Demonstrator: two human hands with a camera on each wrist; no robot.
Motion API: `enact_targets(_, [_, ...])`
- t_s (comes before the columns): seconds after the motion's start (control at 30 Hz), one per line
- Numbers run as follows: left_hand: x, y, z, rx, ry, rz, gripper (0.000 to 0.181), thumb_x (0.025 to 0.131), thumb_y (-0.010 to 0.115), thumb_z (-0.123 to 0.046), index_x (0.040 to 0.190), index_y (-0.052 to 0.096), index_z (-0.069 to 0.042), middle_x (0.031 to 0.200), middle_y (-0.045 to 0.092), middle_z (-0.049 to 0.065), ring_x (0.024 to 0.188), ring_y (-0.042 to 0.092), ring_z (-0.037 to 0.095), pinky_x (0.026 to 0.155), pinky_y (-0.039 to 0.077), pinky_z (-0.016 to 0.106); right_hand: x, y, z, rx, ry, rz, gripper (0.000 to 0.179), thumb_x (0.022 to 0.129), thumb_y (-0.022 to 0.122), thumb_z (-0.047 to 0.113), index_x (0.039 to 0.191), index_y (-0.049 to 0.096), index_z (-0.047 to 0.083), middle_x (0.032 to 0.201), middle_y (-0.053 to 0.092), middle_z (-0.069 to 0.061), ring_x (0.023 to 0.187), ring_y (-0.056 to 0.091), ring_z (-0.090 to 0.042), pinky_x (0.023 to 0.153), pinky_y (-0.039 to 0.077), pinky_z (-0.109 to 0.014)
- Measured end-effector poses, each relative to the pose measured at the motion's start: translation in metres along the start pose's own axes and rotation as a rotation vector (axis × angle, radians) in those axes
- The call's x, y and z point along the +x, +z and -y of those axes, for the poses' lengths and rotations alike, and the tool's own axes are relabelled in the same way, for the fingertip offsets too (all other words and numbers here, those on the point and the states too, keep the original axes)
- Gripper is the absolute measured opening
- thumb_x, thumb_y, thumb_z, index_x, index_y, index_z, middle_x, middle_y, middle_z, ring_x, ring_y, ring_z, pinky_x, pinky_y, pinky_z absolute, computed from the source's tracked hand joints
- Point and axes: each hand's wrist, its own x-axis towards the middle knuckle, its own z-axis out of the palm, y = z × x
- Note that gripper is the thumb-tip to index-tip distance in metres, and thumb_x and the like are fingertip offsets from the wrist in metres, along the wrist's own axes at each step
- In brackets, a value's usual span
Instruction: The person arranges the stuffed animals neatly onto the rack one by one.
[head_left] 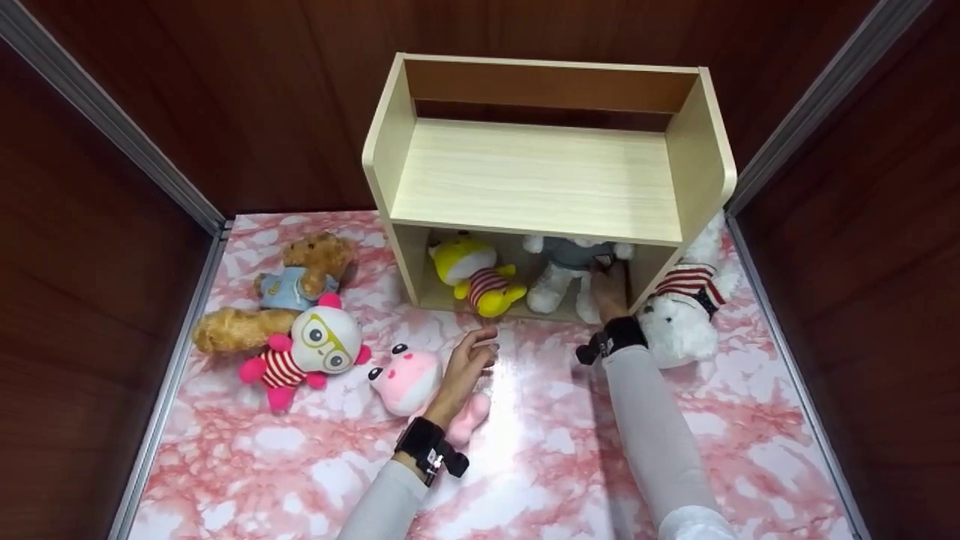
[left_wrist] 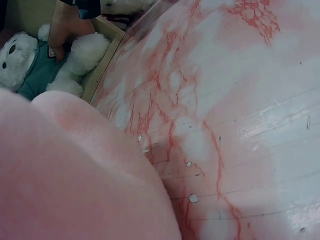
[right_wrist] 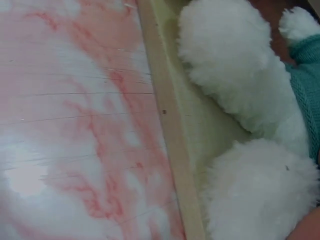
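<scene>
A white plush bear [head_left: 551, 289] in a teal-grey sweater sits in the lower compartment of a pale wooden shelf [head_left: 536, 180]. My right hand [head_left: 609, 289] holds the bear at its side, by the sweater's tag; some of its fingers are hidden. The bear's furry legs [right_wrist: 225, 45] lie just inside the compartment's front edge in the right wrist view. My left hand [head_left: 466, 367] is over a pink plush frog [head_left: 409, 382], its fingers loosely bent and holding nothing. Pink plush [left_wrist: 75, 155] fills the lower left of the left wrist view.
A yellow plush frog [head_left: 480, 274] leans beside the bear in the compartment. To the left lie a brown plush toy [head_left: 292, 285] and a panda plush [head_left: 326, 341] with yellow glasses. Another white plush [head_left: 679, 326] lies against the shelf's right side. Dark walls [head_left: 247, 112] enclose the marbled surface.
</scene>
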Motion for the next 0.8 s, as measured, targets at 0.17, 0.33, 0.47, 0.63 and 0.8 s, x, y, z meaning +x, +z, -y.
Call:
enact_targets(0.17, [-0.001,-0.001,-0.001,-0.004,-0.001,0.002,0.043,0.101,0.054,-0.004,0.141,0.051,0.01,0.132,0.06,0.031,0.099,0.063,0.019,0.098,0.044,0.072,-0.004,0.0,-0.002,-0.042,-0.036,-0.01,0.051,0.109,0.04,0.003,0.157,0.028,-0.008,0.161,0.036,-0.024,0.151,0.031,-0.03,0.122,0.027,-0.029])
enact_targets(0.33, [0.005,-0.002,0.012,-0.006,-0.014,0.007,0.043,0.1,0.053,-0.002,0.141,0.05,0.011,0.137,0.054,0.037,0.106,0.063,0.024,0.1,0.042,0.073,-0.01,-0.003,-0.003,-0.077,-0.088,0.013,0.052,0.11,0.039,0.005,0.158,0.026,-0.009,0.163,0.032,-0.026,0.153,0.027,-0.032,0.124,0.024,-0.03])
enact_targets(0.47, [0.014,-0.004,0.03,0.019,-0.005,0.0,0.044,0.1,0.053,-0.004,0.142,0.051,0.01,0.137,0.054,0.036,0.108,0.063,0.03,0.096,0.048,0.068,-0.017,-0.004,-0.005,-0.136,-0.189,0.001,0.051,0.107,0.043,0.001,0.154,0.031,-0.012,0.157,0.038,-0.03,0.149,0.034,-0.036,0.123,0.028,-0.034])
enact_targets(0.63, [0.016,-0.004,0.031,0.034,0.002,-0.007,0.043,0.101,0.054,-0.006,0.141,0.052,0.009,0.136,0.055,0.034,0.099,0.064,0.024,0.092,0.051,0.064,-0.03,-0.004,-0.004,-0.231,-0.218,-0.023,0.049,0.106,0.05,0.007,0.149,0.035,-0.012,0.146,0.048,-0.032,0.14,0.044,-0.04,0.119,0.035,-0.042])
enact_targets(0.8, [0.013,-0.002,0.02,0.024,0.003,-0.008,0.043,0.101,0.053,-0.004,0.14,0.05,0.012,0.134,0.058,0.032,0.096,0.064,0.023,0.095,0.046,0.071,-0.046,-0.007,0.005,-0.326,-0.203,-0.027,0.059,0.106,0.056,0.022,0.153,0.032,-0.006,0.147,0.048,-0.031,0.139,0.046,-0.045,0.119,0.035,-0.05])
